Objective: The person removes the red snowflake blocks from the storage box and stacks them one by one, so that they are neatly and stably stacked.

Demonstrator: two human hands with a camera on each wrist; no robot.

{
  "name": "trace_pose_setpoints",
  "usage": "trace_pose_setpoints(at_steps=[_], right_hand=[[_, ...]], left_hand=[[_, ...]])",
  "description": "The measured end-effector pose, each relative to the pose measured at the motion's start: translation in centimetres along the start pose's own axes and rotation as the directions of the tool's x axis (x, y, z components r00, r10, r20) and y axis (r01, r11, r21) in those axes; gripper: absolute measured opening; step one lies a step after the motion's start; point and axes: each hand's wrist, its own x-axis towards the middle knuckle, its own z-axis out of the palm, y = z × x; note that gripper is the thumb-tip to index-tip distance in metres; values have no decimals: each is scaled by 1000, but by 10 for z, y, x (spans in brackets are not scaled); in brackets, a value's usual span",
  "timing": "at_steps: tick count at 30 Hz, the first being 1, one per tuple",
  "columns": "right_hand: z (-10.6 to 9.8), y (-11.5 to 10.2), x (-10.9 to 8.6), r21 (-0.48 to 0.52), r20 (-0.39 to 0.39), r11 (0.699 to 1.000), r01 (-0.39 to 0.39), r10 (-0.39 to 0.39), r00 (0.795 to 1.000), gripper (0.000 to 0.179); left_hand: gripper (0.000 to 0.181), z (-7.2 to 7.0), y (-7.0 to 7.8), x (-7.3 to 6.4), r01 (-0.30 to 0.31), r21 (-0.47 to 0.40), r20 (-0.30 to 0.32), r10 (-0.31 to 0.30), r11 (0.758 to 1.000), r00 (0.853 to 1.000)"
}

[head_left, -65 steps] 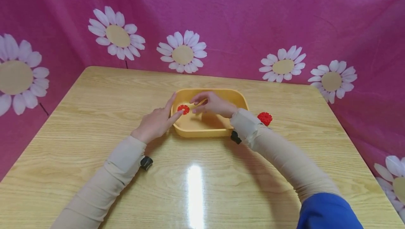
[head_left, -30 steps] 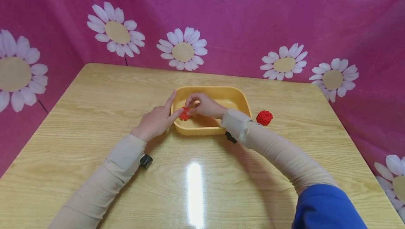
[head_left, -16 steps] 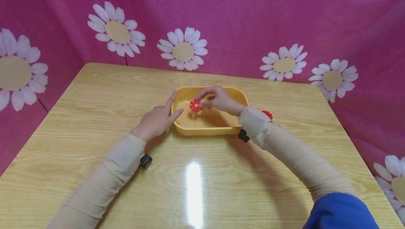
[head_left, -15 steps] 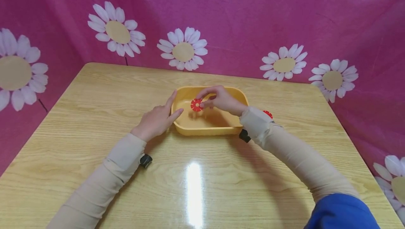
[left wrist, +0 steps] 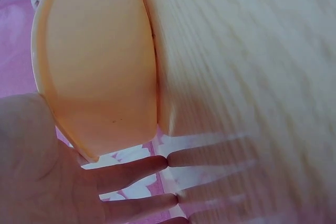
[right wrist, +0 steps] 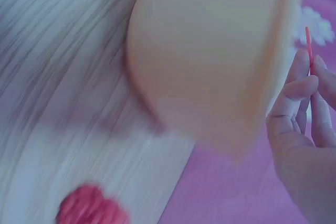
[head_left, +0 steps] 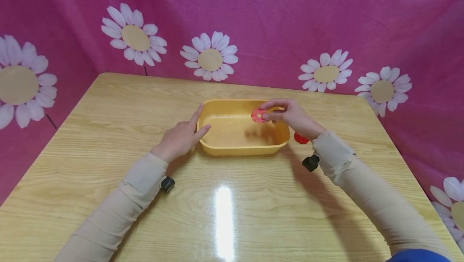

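My right hand (head_left: 295, 118) pinches a red notched plastic disc (head_left: 257, 116), the flower-shaped interlocking kind, between thumb and fingertips. It is raised over the right part of a yellow tray (head_left: 244, 148), and its shadow falls on the tray floor. In the right wrist view the disc (right wrist: 308, 45) shows edge-on. My left hand (head_left: 177, 139) rests at the tray's left rim, thumb over the rim and fingers straight along the outside. The left wrist view shows those fingers (left wrist: 131, 176) extended with their tips at the tabletop, beside the tray wall (left wrist: 100, 61).
A pile of red discs (head_left: 301, 138) stands on the wooden table (head_left: 195, 213) just right of the tray, partly hidden by my right wrist. A pink cloth (head_left: 261, 20) with white daisies hangs behind the table and along its sides.
My right hand has picked the red disc up from the tray's left end and carried it rightward to the right part. My left hand has stayed at the left rim.
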Motion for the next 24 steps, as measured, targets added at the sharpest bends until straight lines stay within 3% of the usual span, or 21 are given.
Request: trace_pose_setpoints(at_steps=[7, 9, 16, 24], right_hand=[[-45, 19, -30, 15, -176, 999, -43, 45, 983, 26], [-57, 27, -38, 26, -195, 998, -64, 68, 978, 29], [-89, 56, -59, -30, -193, 984, -177, 168, 967, 46], [-95, 74, -66, -46, -168, 977, -209, 198, 966, 46]], left_hand=[[77, -1, 2, -1, 6, -3, 7, -6, 1000, 1000], [77, -1, 2, -1, 7, -1, 6, -7, 1000, 1000], [77, -1, 2, -1, -3, -3, 5, 3, 1000, 1000], [76, -1, 2, -1, 3, -4, 5, -3, 1000, 1000]])
